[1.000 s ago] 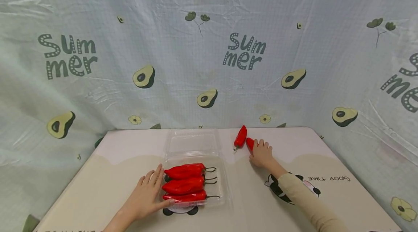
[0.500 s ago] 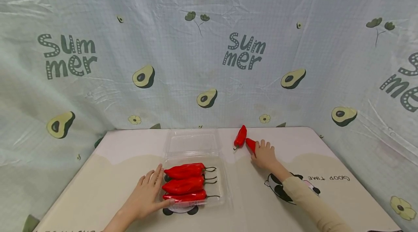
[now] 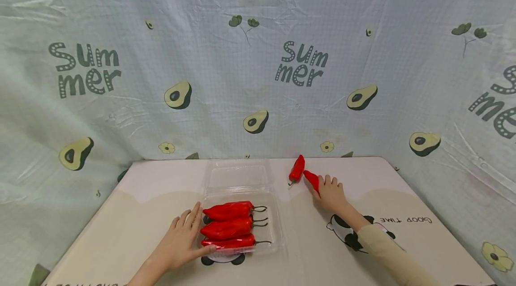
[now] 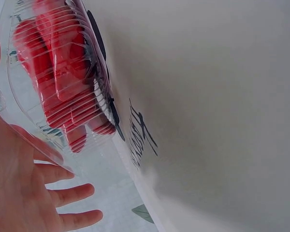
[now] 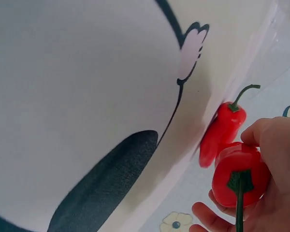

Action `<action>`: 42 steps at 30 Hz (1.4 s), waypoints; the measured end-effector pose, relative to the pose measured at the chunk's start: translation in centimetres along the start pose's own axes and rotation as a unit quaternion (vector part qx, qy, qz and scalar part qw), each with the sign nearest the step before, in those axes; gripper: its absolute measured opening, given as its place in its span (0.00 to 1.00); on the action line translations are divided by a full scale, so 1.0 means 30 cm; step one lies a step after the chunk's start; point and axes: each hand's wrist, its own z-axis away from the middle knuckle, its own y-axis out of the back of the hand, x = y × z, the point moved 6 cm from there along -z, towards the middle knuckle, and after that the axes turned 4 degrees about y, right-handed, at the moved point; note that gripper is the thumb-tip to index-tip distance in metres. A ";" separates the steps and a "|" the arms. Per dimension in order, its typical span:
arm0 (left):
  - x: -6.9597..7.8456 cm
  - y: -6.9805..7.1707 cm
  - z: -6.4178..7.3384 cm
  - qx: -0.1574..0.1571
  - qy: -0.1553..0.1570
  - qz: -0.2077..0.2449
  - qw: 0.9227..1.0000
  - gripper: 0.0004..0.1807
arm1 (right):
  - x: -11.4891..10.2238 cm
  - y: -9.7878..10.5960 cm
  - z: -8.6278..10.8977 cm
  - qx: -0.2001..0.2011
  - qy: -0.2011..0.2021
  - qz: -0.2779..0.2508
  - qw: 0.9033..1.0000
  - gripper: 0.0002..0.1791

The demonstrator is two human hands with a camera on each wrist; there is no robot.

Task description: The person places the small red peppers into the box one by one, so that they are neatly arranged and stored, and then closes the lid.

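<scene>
A clear plastic clamshell box lies opened on the table, its lid folded back. Several red peppers lie side by side inside it, stems to the right. My left hand rests against the box's left side with fingers spread, the thumb at its front corner. To the right, my right hand holds another red pepper, thumb and fingers around its body; its green stem end faces the right wrist camera. Just beyond, a loose red pepper lies on the table.
The table carries a pale cover with panda drawings and lettering. A curtain printed with avocados hangs behind the table's back edge and along both sides.
My right hand has shifted slightly right, and more of the pepper it holds shows. The left hand, the box and the loose pepper stay in place.
</scene>
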 end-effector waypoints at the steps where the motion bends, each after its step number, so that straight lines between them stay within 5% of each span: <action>1: -0.001 0.000 0.000 0.000 0.001 0.000 1.000 0.55 | -0.001 0.004 0.003 0.008 0.004 0.003 1.000 0.24; 16: 0.000 0.005 0.002 0.003 0.001 0.003 1.000 0.54 | -0.044 0.067 0.053 0.084 0.061 -0.023 0.994 0.25; 24: 0.000 0.002 0.001 0.000 0.005 0.002 1.000 0.55 | -0.065 0.085 0.069 0.074 0.068 -0.055 0.993 0.26; 34: 0.000 0.004 0.000 0.002 0.001 -0.003 1.000 0.55 | -0.112 0.110 0.087 0.104 0.128 -0.056 0.985 0.27; 42: -0.001 0.004 0.001 -0.003 0.001 0.001 1.000 0.55 | -0.160 0.124 0.094 0.084 0.132 -0.082 0.984 0.28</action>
